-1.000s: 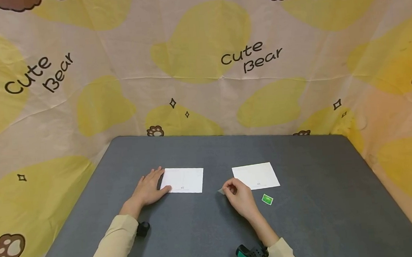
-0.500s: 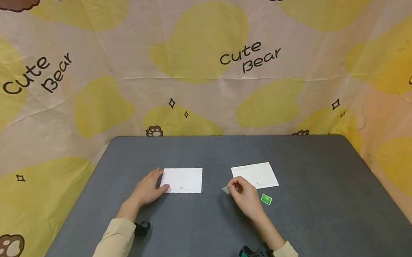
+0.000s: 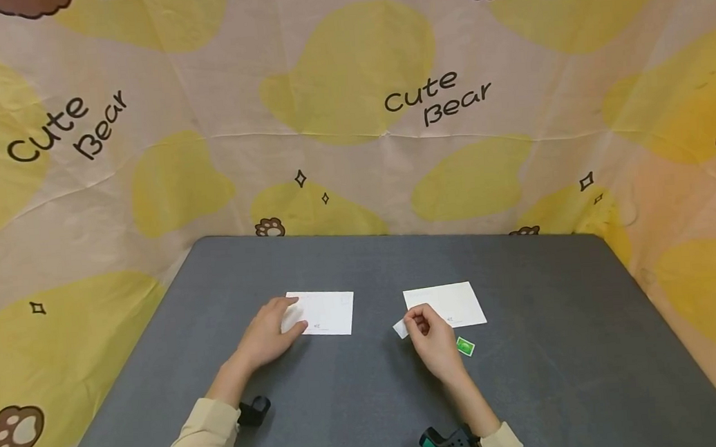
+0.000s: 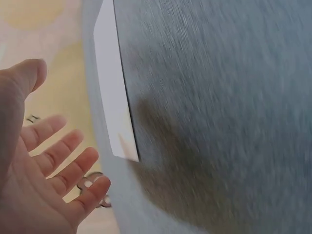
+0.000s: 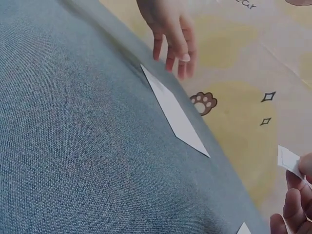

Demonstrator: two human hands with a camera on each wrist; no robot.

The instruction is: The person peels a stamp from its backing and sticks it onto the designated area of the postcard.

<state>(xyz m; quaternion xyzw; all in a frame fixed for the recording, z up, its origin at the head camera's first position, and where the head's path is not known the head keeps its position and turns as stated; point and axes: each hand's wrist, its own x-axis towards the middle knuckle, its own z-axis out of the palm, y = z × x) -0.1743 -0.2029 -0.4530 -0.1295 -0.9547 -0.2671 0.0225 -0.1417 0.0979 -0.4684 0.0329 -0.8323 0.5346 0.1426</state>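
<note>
My right hand (image 3: pixel 435 348) pinches a small white stamp-like slip (image 3: pixel 400 328) between thumb and fingertips, left of the right white card's lower edge. The right wrist view shows this slip (image 5: pixel 288 159) with a faint rectangular outline on it. My left hand (image 3: pixel 269 335) hovers over the left end of another white card (image 3: pixel 328 312), fingers spread and holding nothing. In the left wrist view its fingers (image 4: pixel 73 170) are apart from that card (image 4: pixel 114 83). Just right of my right hand lies a small green stamp (image 3: pixel 466 346) with a white border.
The right white card (image 3: pixel 453 301) lies flat, partly behind my right hand. Both cards bear small print near the lower edge. A grey table (image 3: pixel 562 375) stretches to a printed cloth backdrop (image 3: pixel 349 99). A black device (image 3: pixel 451 444) sits at the right wrist.
My left hand has lifted off the left card and shifted slightly right over it. The right hand has moved a little right with the slip, whose pale face now shows more.
</note>
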